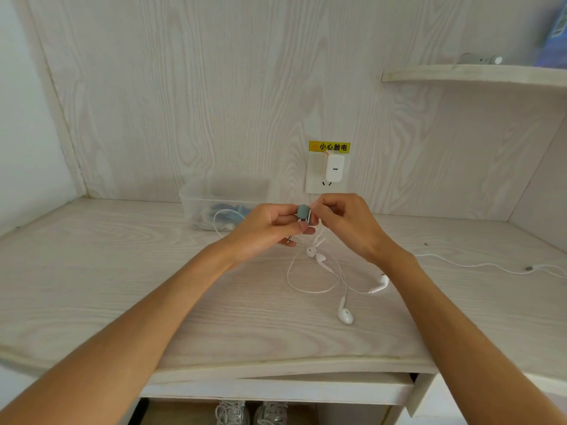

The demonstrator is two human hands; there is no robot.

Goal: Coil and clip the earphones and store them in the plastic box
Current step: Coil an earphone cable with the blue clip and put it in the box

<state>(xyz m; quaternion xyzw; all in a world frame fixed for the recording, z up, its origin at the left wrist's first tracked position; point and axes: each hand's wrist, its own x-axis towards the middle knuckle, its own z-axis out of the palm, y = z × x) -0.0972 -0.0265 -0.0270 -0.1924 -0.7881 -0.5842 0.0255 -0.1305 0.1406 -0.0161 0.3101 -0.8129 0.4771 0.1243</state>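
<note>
Nearest the front edge of the desk point(122, 302), two earbuds point(345, 314) lie loose on the wood, one toward the front, the other point(379, 283) just right of it, their white cable point(306, 289) looping between them and up toward the hands. A second pair of buds point(316, 254) hangs just under the hands, apparently off the desk or barely touching it (hard to tell which).

Mid-desk, both hands are raised. Left hand point(267, 228) has fingers curled round a small grey-green clip point(304, 213), thumb and forefinger pinching it; a jack plug point(290, 239) pokes out below its fingers. Right hand point(346, 222) has fingertips pinched on the white cable right at the clip, seemingly winding or seating a turn.

Progress judged: coiling underway, only a few turns on the clip, most of the cable slack. Clipping not finished, storing not done.

Toward the back edge, left of the hands, sits the clear plastic box point(196, 197), open-topped, already holding some blue and white cable items (blurred). Further back, the wall socket point(313, 182) with a white charger point(334, 167). Another white cable point(478, 265) trails along the right side of the desk.
</note>
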